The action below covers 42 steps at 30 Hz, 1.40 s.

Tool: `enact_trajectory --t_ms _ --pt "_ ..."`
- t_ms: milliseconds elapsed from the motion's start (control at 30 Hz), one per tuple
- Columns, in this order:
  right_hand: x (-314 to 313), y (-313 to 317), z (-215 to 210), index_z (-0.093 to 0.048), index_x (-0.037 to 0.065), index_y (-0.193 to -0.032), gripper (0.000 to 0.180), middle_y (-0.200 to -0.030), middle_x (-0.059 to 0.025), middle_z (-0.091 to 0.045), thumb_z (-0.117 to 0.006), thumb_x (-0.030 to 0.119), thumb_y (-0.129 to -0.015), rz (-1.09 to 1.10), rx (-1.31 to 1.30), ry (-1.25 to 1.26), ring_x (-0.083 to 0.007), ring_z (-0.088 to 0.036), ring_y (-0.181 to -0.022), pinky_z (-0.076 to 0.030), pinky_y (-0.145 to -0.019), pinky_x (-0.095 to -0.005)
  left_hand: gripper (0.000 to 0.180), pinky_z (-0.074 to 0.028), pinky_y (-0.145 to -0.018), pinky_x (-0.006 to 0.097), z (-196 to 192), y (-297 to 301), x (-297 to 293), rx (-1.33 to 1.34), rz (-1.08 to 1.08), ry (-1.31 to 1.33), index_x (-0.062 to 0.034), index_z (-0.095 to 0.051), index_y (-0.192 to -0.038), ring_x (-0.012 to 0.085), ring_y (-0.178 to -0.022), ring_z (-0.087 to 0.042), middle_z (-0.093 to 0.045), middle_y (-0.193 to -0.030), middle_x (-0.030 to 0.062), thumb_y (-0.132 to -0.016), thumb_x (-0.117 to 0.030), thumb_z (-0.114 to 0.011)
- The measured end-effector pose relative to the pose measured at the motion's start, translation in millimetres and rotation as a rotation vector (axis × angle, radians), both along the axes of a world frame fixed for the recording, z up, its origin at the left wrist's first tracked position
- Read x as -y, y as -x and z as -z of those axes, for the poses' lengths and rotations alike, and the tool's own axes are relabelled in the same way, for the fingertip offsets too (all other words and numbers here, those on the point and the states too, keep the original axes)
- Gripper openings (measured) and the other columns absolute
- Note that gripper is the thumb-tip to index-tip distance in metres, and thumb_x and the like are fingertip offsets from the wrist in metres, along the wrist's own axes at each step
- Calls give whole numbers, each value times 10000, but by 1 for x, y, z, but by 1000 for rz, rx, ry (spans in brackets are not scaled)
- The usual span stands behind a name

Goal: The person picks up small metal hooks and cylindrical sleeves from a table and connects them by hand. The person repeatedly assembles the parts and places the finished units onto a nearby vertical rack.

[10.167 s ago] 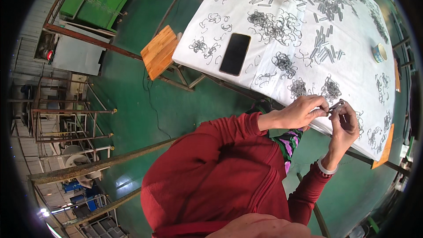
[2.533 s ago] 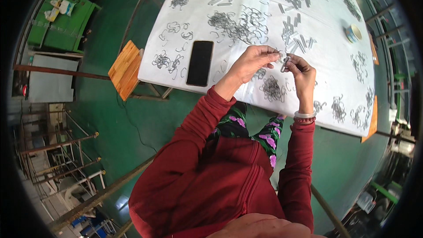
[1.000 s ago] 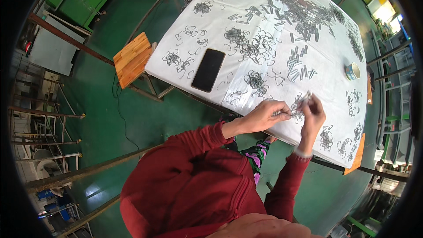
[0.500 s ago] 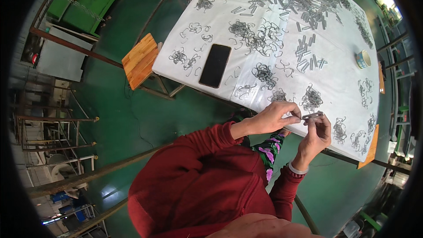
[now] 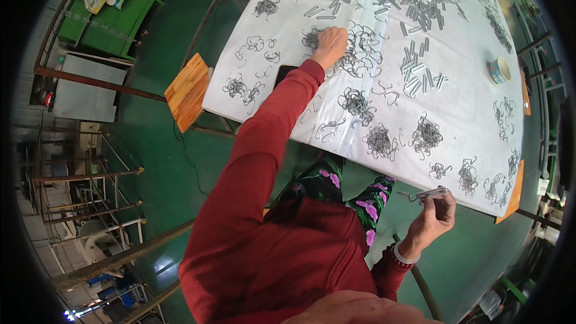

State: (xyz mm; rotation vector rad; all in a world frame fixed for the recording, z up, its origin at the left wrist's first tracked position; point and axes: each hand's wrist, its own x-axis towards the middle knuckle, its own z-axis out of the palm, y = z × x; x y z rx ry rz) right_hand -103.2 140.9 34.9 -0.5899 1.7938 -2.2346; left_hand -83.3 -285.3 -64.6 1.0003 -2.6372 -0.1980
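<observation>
My left hand (image 5: 331, 46) is stretched far over the table, its fingers curled down at a heap of bent wire hooks (image 5: 362, 54); what lies in its fingertips is hidden. At the near edge, my right hand (image 5: 435, 213) pinches a small silver metal bar (image 5: 432, 192) between thumb and fingers. A thin wire hook (image 5: 407, 195) sticks out from the bar's left end. Closest to this hand on the tabletop are loose piles of wire hooks (image 5: 439, 170). My left forearm covers most of a black phone (image 5: 284, 74).
The white-covered table (image 5: 462, 102) carries several hook piles, such as one (image 5: 426, 135) near the front edge. Loose metal bars (image 5: 414, 69) lie farther back. A paper cup (image 5: 500, 70) stands at the right. A wooden stool (image 5: 188, 93) is beside the left corner.
My left hand has left the right hand and reached forward and left to the hook heap. The right hand has dropped slightly toward me, still holding the bar.
</observation>
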Motion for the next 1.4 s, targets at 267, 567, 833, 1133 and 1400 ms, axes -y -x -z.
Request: enact_trajectory --t_ms 267,567,833,1133,1400 --pt "-3 -7 -8 -570 -45 -941 261 -816 -78 -566 -575 -151 -703 3 -35 1 -132 -533 -722 -457 -689 -260 104 -485 -717 448 -18 -3 -5 -279 2 -64 32 -618 -769 330 -861 -615 -623 -809 210 -795 -24 -535" --pt "-16 -24 8 -608 -64 -932 258 -822 -49 -595 -620 -140 -685 -4 -41 -152 -97 -534 -740 -439 -717 -221 194 -535 -612 277 -109 -46 -205 -514 529 -1447 80 -618 -901 168 -672 -632 -637 -793 121 -849 -107 -624" --pt "-27 -35 17 -629 -25 -997 297 -789 -14 -609 -645 -91 -708 63 -34 -136 -63 -543 -698 -438 -654 -192 149 -477 -802 256 -95 -64 -281 -469 650 -1588 26 -646 -902 115 -883 -575 -615 -920 52 -810 -89 -667" --pt "-26 -40 24 -604 -27 -1043 349 -765 -30 -610 -635 -110 -705 146 -98 -259 -86 -558 -709 -468 -710 -239 136 -479 -793 244 -102 -81 -293 -534 665 -1557 16 -586 -962 108 -886 -580 -621 -947 48 -879 -92 -589" --pt "-38 -36 24 -563 -56 -1080 370 -820 -53 -581 -587 -165 -728 148 -80 -160 -109 -540 -755 -458 -768 -252 164 -481 -693 310 -66 -63 -140 -452 287 -534 -28 -643 -948 197 -774 -640 -668 -840 108 -857 -143 -569"
